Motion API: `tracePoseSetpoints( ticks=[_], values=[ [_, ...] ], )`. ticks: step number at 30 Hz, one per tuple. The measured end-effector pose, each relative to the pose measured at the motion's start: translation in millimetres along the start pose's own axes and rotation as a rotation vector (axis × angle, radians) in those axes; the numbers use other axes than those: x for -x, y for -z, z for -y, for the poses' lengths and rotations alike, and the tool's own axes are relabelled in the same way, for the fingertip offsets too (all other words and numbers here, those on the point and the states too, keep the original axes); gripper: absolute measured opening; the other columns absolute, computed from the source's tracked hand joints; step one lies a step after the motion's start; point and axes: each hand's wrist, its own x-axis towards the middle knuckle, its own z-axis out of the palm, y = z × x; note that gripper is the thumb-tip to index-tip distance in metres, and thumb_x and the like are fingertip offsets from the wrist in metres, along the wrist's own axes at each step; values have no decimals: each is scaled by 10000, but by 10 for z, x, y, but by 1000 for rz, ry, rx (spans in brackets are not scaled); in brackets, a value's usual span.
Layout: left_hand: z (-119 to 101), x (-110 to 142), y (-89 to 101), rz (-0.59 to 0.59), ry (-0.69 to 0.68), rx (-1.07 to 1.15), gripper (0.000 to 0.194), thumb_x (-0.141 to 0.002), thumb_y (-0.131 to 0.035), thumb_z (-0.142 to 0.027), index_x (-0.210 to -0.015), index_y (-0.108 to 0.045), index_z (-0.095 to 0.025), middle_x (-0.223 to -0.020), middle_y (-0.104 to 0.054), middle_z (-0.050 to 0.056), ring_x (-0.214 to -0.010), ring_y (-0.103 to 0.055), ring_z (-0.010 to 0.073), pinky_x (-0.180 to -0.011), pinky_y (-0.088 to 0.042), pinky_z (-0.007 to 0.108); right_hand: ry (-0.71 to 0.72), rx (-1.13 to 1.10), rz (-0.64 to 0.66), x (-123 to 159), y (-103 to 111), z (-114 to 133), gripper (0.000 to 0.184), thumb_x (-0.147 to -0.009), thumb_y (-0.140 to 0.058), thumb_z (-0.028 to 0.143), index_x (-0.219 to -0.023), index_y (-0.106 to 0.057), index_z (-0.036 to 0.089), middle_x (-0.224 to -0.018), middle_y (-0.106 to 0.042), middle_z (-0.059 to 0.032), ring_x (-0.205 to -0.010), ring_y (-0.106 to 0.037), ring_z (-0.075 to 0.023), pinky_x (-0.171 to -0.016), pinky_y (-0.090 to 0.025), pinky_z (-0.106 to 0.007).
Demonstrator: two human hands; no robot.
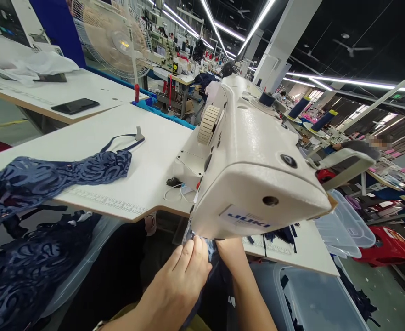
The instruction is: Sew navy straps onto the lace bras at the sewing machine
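My left hand point(183, 273) is closed, fingers pressed together on a blue patterned garment piece point(210, 249) at the front of the sewing machine point(254, 138). Dark cloth from that piece hangs below, between my arms. The machine's head covers the fingers of my right hand point(227, 248); only its wrist side and forearm show, close to the same garment piece. Whether the right fingers grip anything is hidden, and so are the needle and presser foot. A blue patterned bra point(102, 168) with a strap lies on the white table point(161, 142) to the left.
Dark blue garments point(51, 262) fill a clear bin at lower left. Another lidded plastic bin point(323, 294) stands at lower right. Navy strips point(281, 235) lie on the table behind the machine head. A phone point(75, 106) and a large fan point(115, 41) are farther left.
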Motion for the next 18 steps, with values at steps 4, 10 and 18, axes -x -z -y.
tracePoseSetpoints(
  ticks=[4,10,18],
  values=[
    [11,0,4,-15,28,20,333,-926,-488,-218,-1201,-592,-63,-1086,-700,122,-994,-635,227,-952,-403,353,24,38,28,7,-3,-8,322,-826,-420,201,-936,-720,239,-886,-739,-53,-1051,-619,-248,-1004,-438,-401],
    [24,5,3,-65,-16,45,273,-914,-518,-184,-1137,-627,-70,-1059,-707,104,-960,-640,204,-931,-414,335,32,11,32,-3,9,19,326,-832,-424,226,-894,-742,259,-815,-725,-50,-1013,-624,-260,-1042,-386,-422],
    [38,0,3,-85,-47,82,247,-924,-499,-151,-1104,-641,-58,-1043,-712,101,-962,-640,214,-915,-419,344,-22,-152,-64,2,12,113,324,-819,-473,204,-1036,-713,215,-976,-727,-71,-1055,-621,-240,-1004,-435,-386]
  ],
)
